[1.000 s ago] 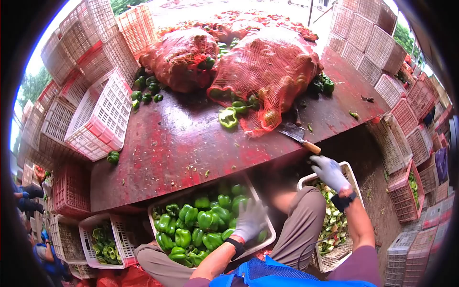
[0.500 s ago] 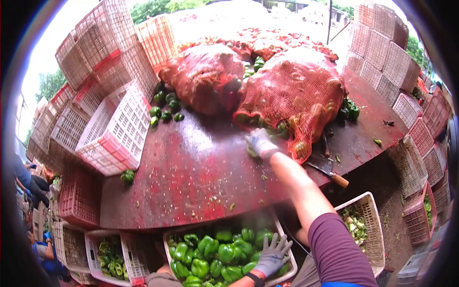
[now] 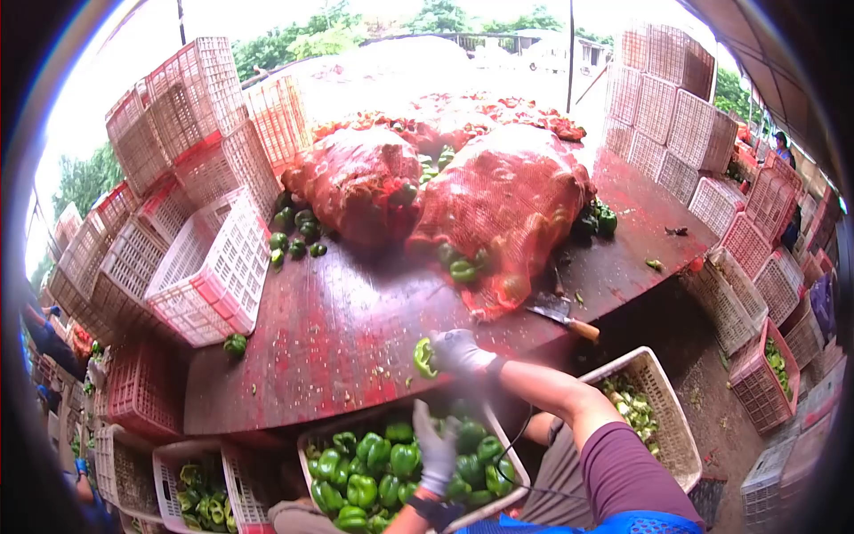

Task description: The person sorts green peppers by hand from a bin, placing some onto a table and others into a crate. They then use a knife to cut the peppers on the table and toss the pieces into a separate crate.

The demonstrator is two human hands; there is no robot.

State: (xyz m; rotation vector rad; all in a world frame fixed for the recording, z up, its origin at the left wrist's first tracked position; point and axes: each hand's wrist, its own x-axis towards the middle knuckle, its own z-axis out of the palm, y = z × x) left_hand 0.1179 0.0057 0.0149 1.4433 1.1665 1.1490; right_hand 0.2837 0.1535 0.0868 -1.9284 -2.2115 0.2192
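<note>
My right hand (image 3: 461,352), in a grey-white glove, is closed on a green bell pepper (image 3: 423,358) above the near edge of the red-stained table (image 3: 311,365). My left hand (image 3: 433,452), also gloved and with a dark band at the wrist, is raised over a crate (image 3: 307,445) full of green bell peppers (image 3: 362,489). Its fingers are stretched out and nothing shows in them. Beyond my hands, a red mesh sack (image 3: 507,205) lies on the table with peppers at its mouth (image 3: 463,270).
A second mesh sack (image 3: 356,182) lies left of the first, beside loose peppers (image 3: 298,233). A cleaver (image 3: 562,317) with a wooden handle rests at the table's right edge. A crate of pepper scraps (image 3: 633,411) stands below. Stacked crates (image 3: 209,276) rise on both sides.
My right hand has drawn back from the sack's mouth towards me with a pepper. My left hand has lifted and moved left over the crate. The view has shifted.
</note>
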